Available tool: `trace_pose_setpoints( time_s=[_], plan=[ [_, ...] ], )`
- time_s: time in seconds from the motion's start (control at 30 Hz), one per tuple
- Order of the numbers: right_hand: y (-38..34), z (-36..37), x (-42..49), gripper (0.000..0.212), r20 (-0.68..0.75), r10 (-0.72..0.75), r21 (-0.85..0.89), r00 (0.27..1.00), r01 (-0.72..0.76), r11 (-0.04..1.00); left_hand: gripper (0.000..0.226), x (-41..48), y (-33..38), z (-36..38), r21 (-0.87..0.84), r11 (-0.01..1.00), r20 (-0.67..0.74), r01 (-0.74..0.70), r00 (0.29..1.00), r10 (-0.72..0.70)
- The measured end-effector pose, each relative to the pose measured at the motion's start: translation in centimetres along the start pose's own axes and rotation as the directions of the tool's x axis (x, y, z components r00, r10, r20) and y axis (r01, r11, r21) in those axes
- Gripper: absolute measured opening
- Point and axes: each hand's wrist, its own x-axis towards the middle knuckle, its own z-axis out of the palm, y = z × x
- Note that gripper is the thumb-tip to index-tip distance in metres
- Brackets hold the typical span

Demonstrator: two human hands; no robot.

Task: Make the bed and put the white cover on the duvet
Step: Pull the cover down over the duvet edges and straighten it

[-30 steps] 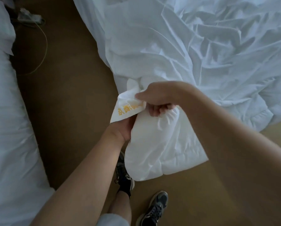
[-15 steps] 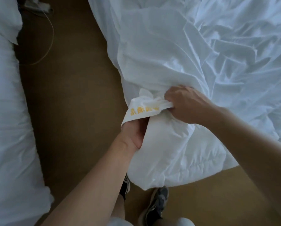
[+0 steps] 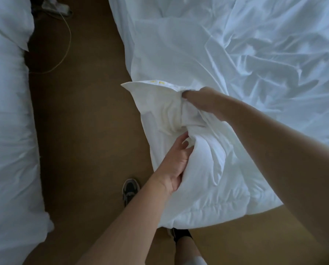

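Left grip: the left grip (image 3: 176,159) is closing round a bunched fold of the puffy white quilted duvet (image 3: 217,188), with its fingers curling into the fabric.
Right grip: the right grip (image 3: 201,101) is pinching the hemmed edge of the thin white creased cover (image 3: 236,60). Its fingertips are tucking under the fabric, out of sight.
Cover: it is lying crumpled across the upper right of the view. Its hem, bearing small yellow marks (image 3: 156,81), is standing out as a flap towards the left.
Duvet: its corner is hanging between the two grips, above the brown carpeted floor (image 3: 83,131). Whether the corner is sitting inside the cover cannot be told.
Left side: a second white bed (image 3: 7,131) is running along the frame edge, well apart from the duvet.
Floor items: a thin pale cable (image 3: 67,46) is trailing at the top left, and a dark trainer (image 3: 130,190) is standing just beside the left forearm.
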Motion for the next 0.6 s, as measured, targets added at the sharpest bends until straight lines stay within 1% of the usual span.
trace_pose_setpoints(
  time_s=[0.07,0.13,0.2,0.23,0.3,0.33,0.4,0.43,0.47,0.53,0.57,0.6],
  plan=[
    [0.9,-0.4,0.5,0.049,-0.092,-0.025,-0.109,0.995,0.015,0.994,0.044,0.4,0.1,1.3,-0.054,0.996,0.039,-0.068,0.997,0.070],
    [1.7,-0.9,0.7,0.064,-0.120,-0.028,-0.190,0.992,0.005,0.982,0.039,1.0,0.0,2.8,-0.109,0.988,0.059,-0.113,0.991,0.120],
    [2.4,-1.6,0.9,0.084,-0.080,-0.082,-0.350,0.993,0.049,0.935,0.037,1.4,0.0,4.6,-0.138,0.980,-0.004,-0.144,0.989,0.145],
    [2.7,-2.1,0.9,0.088,-0.062,-0.125,-0.436,0.990,0.086,0.896,0.036,1.5,-0.1,5.3,-0.146,0.976,-0.054,-0.159,0.987,0.153],
    [3.2,-3.1,0.6,0.083,-0.035,-0.187,-0.558,0.982,0.136,0.819,0.038,1.9,-0.2,6.1,-0.203,0.963,-0.116,-0.179,0.981,0.158],
    [3.3,-3.7,0.6,0.076,-0.007,-0.203,-0.589,0.979,0.159,0.792,0.036,2.2,-0.1,6.4,-0.254,0.949,-0.121,-0.186,0.980,0.159],
    [3.7,-4.6,1.4,0.050,0.026,-0.244,-0.616,0.969,0.208,0.760,0.024,3.0,0.5,6.7,-0.357,0.922,-0.122,-0.151,0.986,0.115],
    [3.8,-5.0,1.7,0.039,0.031,-0.282,-0.612,0.959,0.241,0.753,0.019,3.5,0.8,6.8,-0.381,0.916,-0.140,-0.127,0.987,0.079],
    [3.8,-5.3,1.9,0.034,0.031,-0.300,-0.592,0.953,0.259,0.763,0.020,3.5,1.3,7.2,-0.368,0.925,-0.160,-0.092,0.987,0.034],
    [3.5,-5.7,2.0,0.035,0.024,-0.323,-0.495,0.946,0.292,0.818,0.036,3.0,2.0,7.9,-0.253,0.967,-0.203,-0.022,0.979,-0.031],
    [3.3,-5.8,1.9,0.037,0.006,-0.333,-0.418,0.943,0.305,0.856,0.039,3.2,1.8,7.5,-0.226,0.974,-0.214,-0.029,0.977,-0.020],
    [3.0,-5.8,1.8,0.037,-0.020,-0.340,-0.341,0.940,0.313,0.887,0.037,2.7,1.9,7.6,-0.172,0.985,-0.251,-0.022,0.968,-0.022]
  ],
)
